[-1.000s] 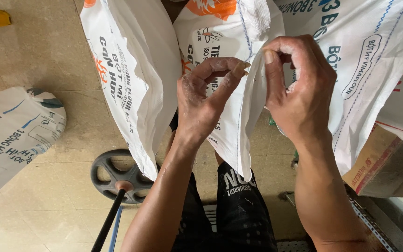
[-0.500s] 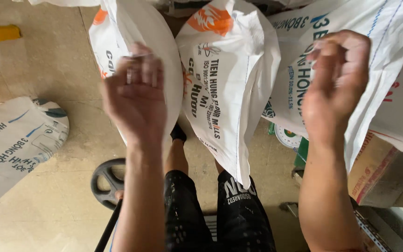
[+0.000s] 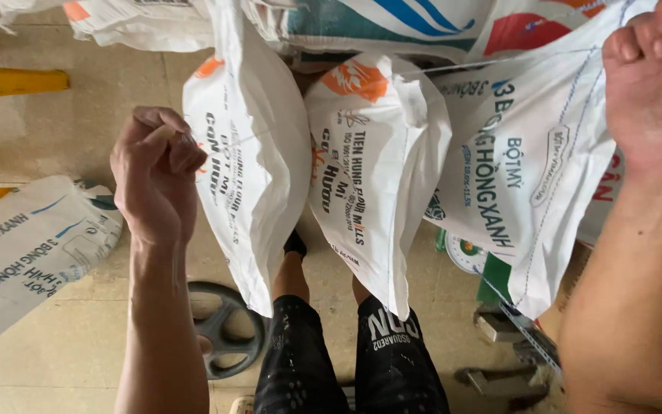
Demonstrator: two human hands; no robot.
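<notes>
While both our fists, left hand (image 3: pixel 155 172) and right hand (image 3: pixel 649 84), pinch a taut string (image 3: pixel 499 60), it runs three o'clock across the white sack (image 3: pixel 381 176).

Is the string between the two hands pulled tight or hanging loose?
Tight: the string runs nearly straight from the left hand to the right hand.

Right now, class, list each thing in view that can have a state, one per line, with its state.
Left hand: fisted, pinching a thin white thread.
Right hand: fisted, raised at the thread's other end.
Thin white thread: pulled taut between the hands.
White woven plastic sack: hanging, top edge folded over.
Grey wheel: flat on the floor.
</notes>
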